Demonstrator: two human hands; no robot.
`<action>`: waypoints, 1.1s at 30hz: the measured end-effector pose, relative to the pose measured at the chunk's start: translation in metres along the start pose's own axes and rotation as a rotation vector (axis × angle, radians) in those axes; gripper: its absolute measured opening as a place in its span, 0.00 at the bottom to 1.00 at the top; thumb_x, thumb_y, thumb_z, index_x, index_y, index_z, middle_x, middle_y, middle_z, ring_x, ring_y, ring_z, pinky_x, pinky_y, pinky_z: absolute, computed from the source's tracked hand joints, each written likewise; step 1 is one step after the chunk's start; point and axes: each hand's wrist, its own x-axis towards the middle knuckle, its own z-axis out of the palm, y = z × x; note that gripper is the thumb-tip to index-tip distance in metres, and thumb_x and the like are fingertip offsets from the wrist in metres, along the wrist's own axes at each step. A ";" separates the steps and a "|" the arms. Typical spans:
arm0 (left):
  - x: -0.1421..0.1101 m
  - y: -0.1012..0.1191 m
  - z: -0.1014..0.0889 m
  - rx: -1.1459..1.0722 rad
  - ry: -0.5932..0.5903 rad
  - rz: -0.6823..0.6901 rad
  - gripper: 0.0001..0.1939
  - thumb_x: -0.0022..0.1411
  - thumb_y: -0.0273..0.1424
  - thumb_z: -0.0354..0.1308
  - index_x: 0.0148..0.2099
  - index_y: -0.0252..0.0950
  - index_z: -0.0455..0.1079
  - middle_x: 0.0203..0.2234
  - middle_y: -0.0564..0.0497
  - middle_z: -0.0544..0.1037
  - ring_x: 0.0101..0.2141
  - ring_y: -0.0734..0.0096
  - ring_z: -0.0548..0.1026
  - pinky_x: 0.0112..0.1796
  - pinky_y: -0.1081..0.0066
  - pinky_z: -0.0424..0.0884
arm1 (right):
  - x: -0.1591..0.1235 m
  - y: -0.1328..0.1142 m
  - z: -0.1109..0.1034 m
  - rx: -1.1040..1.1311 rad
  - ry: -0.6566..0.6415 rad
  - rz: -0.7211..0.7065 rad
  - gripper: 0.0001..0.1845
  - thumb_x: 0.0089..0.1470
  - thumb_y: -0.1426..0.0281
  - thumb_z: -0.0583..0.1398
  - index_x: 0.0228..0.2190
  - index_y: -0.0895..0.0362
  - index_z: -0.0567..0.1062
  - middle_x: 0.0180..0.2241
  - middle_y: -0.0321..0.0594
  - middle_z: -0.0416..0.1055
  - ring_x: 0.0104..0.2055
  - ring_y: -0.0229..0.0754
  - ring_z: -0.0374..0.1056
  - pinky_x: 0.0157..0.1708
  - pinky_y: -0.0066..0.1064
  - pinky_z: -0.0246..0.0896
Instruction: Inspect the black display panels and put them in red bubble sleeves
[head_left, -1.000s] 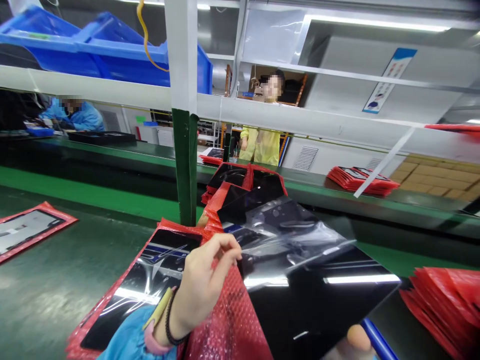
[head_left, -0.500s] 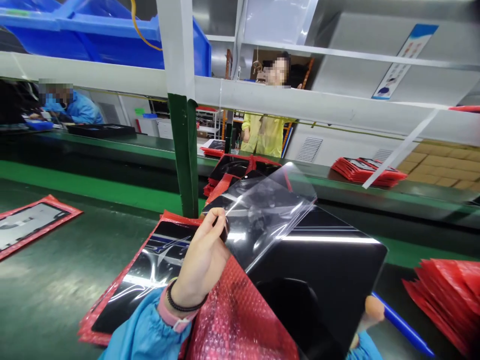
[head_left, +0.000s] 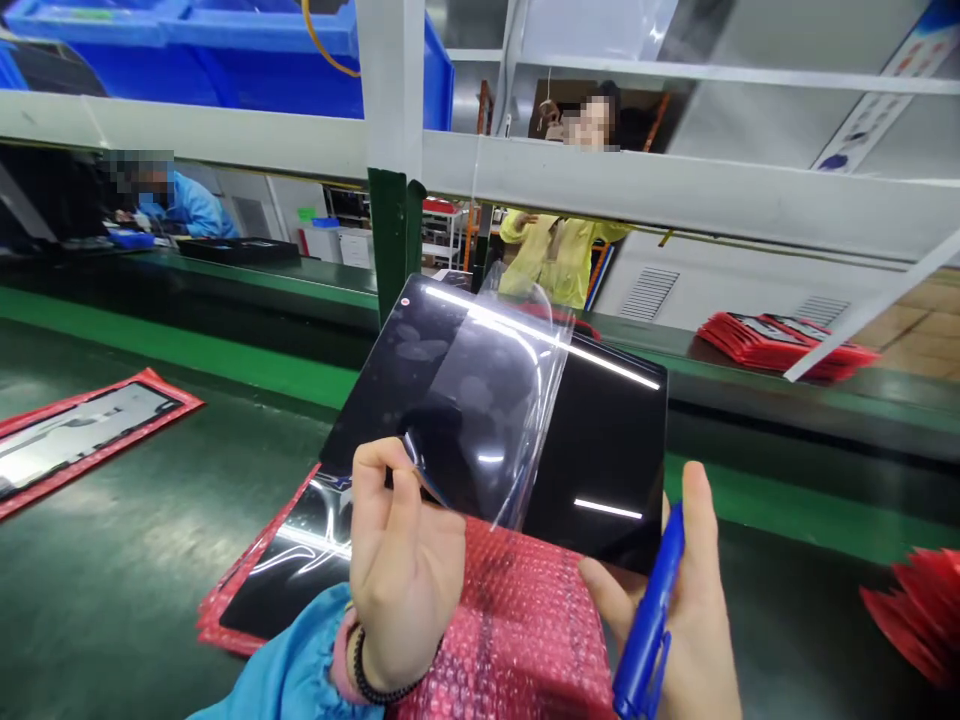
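Note:
A glossy black screen panel is tilted up in front of me. Clear protective film is folded back over its left part, its curled edge standing off the glass. My left hand is closed, pinching the film's corner between thumb and fingertips. At the panel's lower right corner, my right hand grips the edge; a blue pen is also held across that hand. Below the panel lies a red bubble-wrap bag. To the left, another film-covered black panel rests on red wrap.
Red-wrapped panels lie at left, and a red bag stack sits at right. More wrapped panels rest on the far ledge. A green post and white beam cross ahead. A person in yellow stands beyond; another in blue sits left.
The panel has swung up and left, turning more level across my view. My right hand and the pen have come up into fuller view. The film's fold remains across the panel.

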 end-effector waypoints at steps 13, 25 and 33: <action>0.002 0.005 0.004 -0.020 0.076 -0.008 0.04 0.64 0.30 0.55 0.38 0.42 0.70 0.29 0.53 0.72 0.31 0.73 0.73 0.35 0.72 0.75 | -0.005 -0.012 0.001 0.020 0.014 0.085 0.51 0.53 0.62 0.64 0.65 0.38 0.38 0.67 0.40 0.49 0.63 0.57 0.56 0.58 0.50 0.59; 0.042 0.011 -0.001 -0.023 0.146 -0.080 0.07 0.63 0.28 0.53 0.35 0.39 0.72 0.33 0.52 0.77 0.37 0.69 0.76 0.39 0.69 0.75 | 0.000 -0.003 -0.015 0.505 -0.211 0.055 0.29 0.61 0.67 0.56 0.62 0.44 0.59 0.61 0.39 0.63 0.63 0.53 0.57 0.61 0.50 0.54; 0.048 0.016 -0.001 -0.004 0.168 -0.084 0.07 0.62 0.28 0.52 0.34 0.40 0.71 0.31 0.53 0.77 0.35 0.70 0.76 0.36 0.71 0.75 | -0.007 -0.012 -0.016 0.429 -0.330 0.061 0.22 0.52 0.60 0.63 0.50 0.48 0.73 0.41 0.46 0.79 0.49 0.57 0.73 0.50 0.50 0.65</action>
